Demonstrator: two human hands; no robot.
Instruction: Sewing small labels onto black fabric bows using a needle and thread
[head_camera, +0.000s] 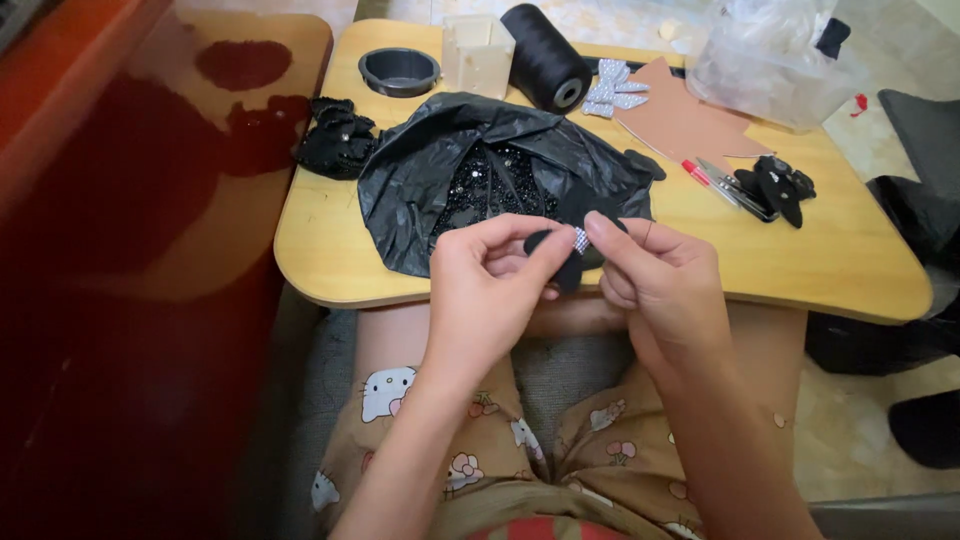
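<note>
Both hands meet over the near edge of a small wooden table (850, 260), pinching one small black fabric bow (570, 268) with a glittery silver band at its middle. My left hand (490, 285) grips the bow's left side with thumb and fingers. My right hand (660, 275) holds its right side, thumb on top. Just behind the hands lies an open black plastic bag (420, 170) with shiny black beads (480, 190) inside.
On the table: a black thread cone (545, 55), a clear box (478, 52), a black round lid (399, 70), silver bows (612, 88), tan card (685, 125), a red pen (700, 175), finished black bows (775, 185), a black fabric pile (335, 140), a clear bag (770, 55).
</note>
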